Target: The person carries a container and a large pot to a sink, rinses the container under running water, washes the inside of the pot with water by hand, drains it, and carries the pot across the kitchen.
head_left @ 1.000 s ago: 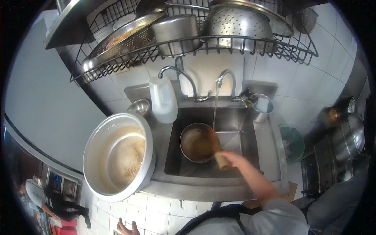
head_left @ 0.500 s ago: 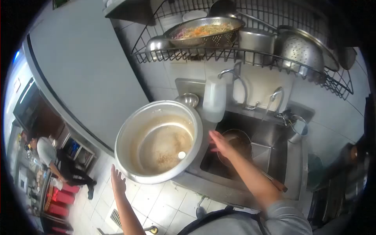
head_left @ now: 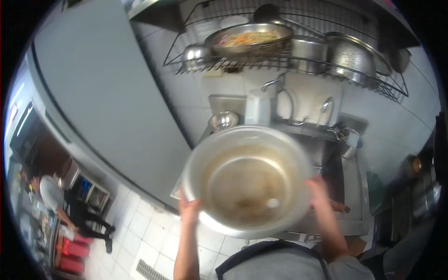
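Observation:
Between my hands is a large, wide aluminium pot (head_left: 242, 230), tipped toward me so that its inside shows. Brown residue and a small white round piece (head_left: 272, 203) lie at the bottom. My left hand (head_left: 189, 204) grips its left rim, and my right hand (head_left: 317, 190) grips the right rim; the fingers of both are partly hidden or blurred. The pot covers much of the sink (head_left: 333, 179) behind it. A thin stream of water appears to fall from the right faucet (head_left: 328, 103).
Above hangs a wire rack (head_left: 289, 63) with a colander of shredded vegetables (head_left: 254, 39), pots and another colander (head_left: 350, 58). A steel bowl (head_left: 223, 120) and a pale plastic container (head_left: 257, 107) stand behind the pot. A co-worker (head_left: 58, 200) stands far left.
Both hands have closed on the pot's rim. The pot has been lifted off the counter and moved right, in front of the sink. My right hand has left the sink area.

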